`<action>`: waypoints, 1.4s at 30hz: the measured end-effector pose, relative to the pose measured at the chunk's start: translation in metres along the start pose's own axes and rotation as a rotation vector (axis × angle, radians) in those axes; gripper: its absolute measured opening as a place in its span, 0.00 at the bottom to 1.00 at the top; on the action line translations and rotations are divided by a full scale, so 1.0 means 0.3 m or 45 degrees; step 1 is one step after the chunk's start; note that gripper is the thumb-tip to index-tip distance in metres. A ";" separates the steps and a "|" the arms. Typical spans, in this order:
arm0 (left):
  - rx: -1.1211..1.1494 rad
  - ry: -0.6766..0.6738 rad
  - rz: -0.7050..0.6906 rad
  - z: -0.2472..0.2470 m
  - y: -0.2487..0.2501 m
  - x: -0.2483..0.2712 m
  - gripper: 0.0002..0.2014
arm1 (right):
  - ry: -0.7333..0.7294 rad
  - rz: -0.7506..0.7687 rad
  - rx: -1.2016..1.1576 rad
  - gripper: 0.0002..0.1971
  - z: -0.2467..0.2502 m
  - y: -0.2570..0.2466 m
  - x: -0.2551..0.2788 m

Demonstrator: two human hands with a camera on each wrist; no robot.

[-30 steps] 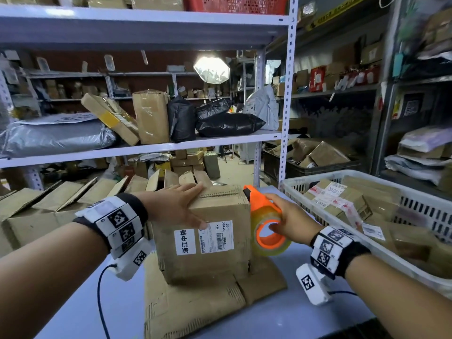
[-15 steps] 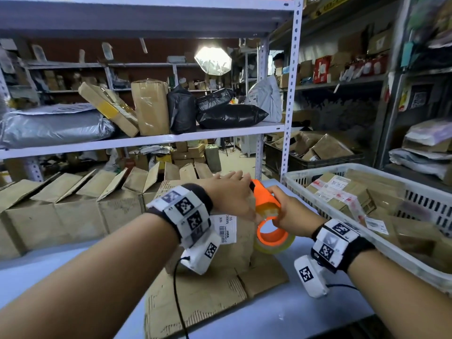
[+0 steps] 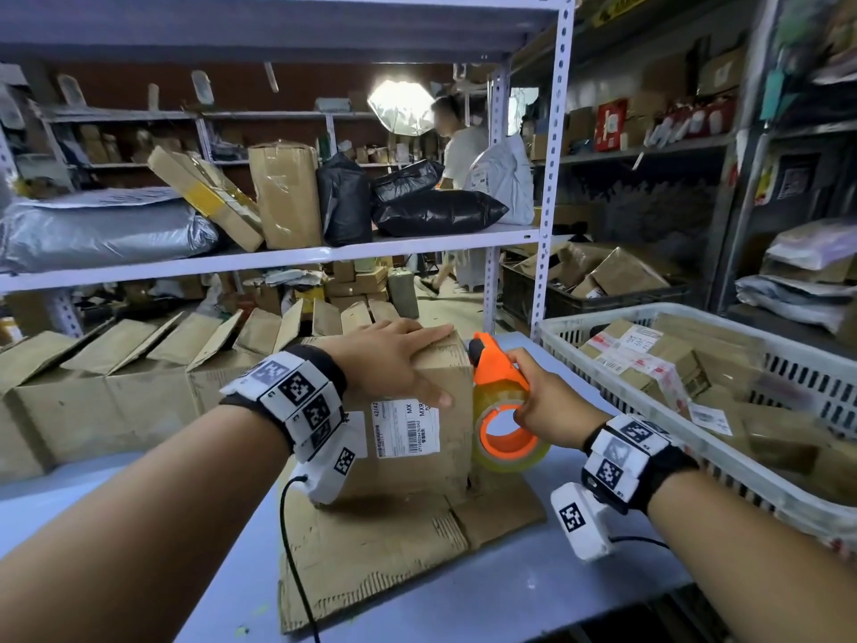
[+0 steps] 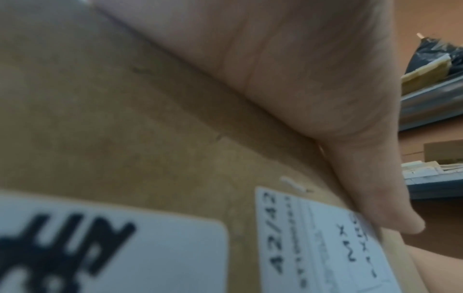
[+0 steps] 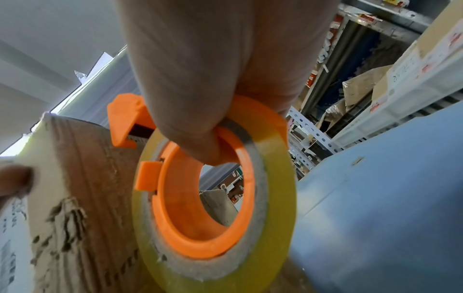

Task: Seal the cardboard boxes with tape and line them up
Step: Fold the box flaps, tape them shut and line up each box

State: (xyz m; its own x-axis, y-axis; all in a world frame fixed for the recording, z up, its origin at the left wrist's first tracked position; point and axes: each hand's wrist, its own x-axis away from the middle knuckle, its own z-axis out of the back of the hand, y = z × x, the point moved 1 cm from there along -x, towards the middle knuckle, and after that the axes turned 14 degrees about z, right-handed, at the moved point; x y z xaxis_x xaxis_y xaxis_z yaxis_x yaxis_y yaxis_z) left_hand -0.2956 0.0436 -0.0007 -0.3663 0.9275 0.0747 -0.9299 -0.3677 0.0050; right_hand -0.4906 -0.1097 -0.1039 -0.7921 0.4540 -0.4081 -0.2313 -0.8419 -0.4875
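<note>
A row of open boxes [image 3: 116, 392] stands along the far left of the surface [image 3: 533, 591]. Right of them, the left hand [image 3: 394, 359] lies spread and flat on top of a closed box [image 3: 436, 457], thumb down its labelled near side. That box sits on a flattened sheet of cardboard [image 3: 385, 549]. Just right, touching the box's right side, the right hand [image 3: 545, 401] grips an orange tape dispenser [image 3: 503, 420], fingers curled through its ring. A white basket [image 3: 811, 378] of parcels stands far right.
</note>
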 end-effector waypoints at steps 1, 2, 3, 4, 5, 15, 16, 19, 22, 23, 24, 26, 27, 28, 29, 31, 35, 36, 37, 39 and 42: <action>0.002 -0.006 0.004 0.001 0.000 0.003 0.53 | -0.003 -0.007 0.002 0.29 0.001 0.000 0.002; 0.005 -0.009 0.009 0.002 0.000 0.007 0.52 | -0.010 -0.012 0.009 0.29 0.002 0.003 0.006; 0.008 -0.011 0.012 0.003 -0.001 0.010 0.52 | -0.024 -0.021 0.018 0.29 0.005 0.009 0.013; 0.009 -0.014 0.013 0.005 -0.002 0.012 0.52 | -0.045 -0.037 0.029 0.29 0.009 0.019 0.025; 0.009 -0.019 0.013 0.007 -0.004 0.013 0.51 | -0.067 -0.063 0.036 0.29 0.013 0.033 0.043; 0.032 -0.023 0.009 0.009 -0.001 0.015 0.50 | -0.177 -0.057 0.167 0.29 0.040 0.069 0.082; 0.034 -0.025 0.008 0.008 -0.001 0.014 0.50 | -0.173 -0.056 0.181 0.29 0.045 0.075 0.084; 0.045 -0.029 0.011 0.008 -0.004 0.008 0.50 | -0.158 -0.075 0.217 0.27 0.065 0.087 0.098; 0.055 -0.047 0.010 0.008 -0.009 0.001 0.51 | -0.161 -0.081 0.277 0.25 0.074 0.087 0.114; 0.055 -0.046 0.010 0.007 -0.009 -0.001 0.51 | -0.175 -0.077 0.302 0.25 0.076 0.082 0.112; 0.053 -0.042 0.012 0.006 -0.009 -0.002 0.51 | -0.204 -0.071 0.335 0.24 0.078 0.074 0.106; 0.054 -0.026 0.018 0.002 -0.009 -0.003 0.51 | -0.299 -0.047 0.420 0.23 0.077 0.046 0.084; 0.055 -0.017 0.017 0.000 -0.010 -0.004 0.51 | -0.350 -0.028 0.470 0.23 0.074 0.028 0.069; 0.054 -0.011 0.016 -0.002 -0.011 -0.005 0.51 | -0.390 -0.006 0.523 0.24 0.070 0.009 0.055; 0.051 -0.006 0.015 -0.003 -0.012 -0.006 0.51 | -0.417 0.019 0.575 0.24 0.066 -0.010 0.040; 0.039 0.003 0.016 -0.005 -0.014 -0.009 0.51 | -0.451 0.072 0.673 0.26 0.067 -0.042 0.011; 0.027 0.013 0.026 -0.008 -0.011 -0.011 0.51 | -0.506 0.122 0.846 0.25 0.101 -0.082 -0.034; 0.022 0.016 0.027 -0.009 -0.011 -0.011 0.52 | -0.517 0.124 0.870 0.24 0.110 -0.089 -0.040; 0.017 0.021 0.027 -0.009 -0.010 -0.011 0.52 | -0.527 0.124 0.884 0.24 0.118 -0.095 -0.046; 0.011 0.032 0.024 -0.010 -0.010 -0.010 0.52 | -0.541 0.118 0.903 0.23 0.125 -0.105 -0.056; 0.006 0.040 0.025 -0.010 -0.009 -0.009 0.51 | -0.553 0.111 0.906 0.23 0.130 -0.111 -0.067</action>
State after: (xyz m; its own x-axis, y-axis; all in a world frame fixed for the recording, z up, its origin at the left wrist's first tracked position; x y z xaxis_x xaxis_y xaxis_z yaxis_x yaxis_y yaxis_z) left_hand -0.2922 0.0421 -0.0038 -0.3851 0.9218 0.0434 -0.9225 -0.3858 0.0082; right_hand -0.4890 -0.1020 -0.0495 -0.9372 0.3485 -0.0170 -0.3450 -0.9182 0.1946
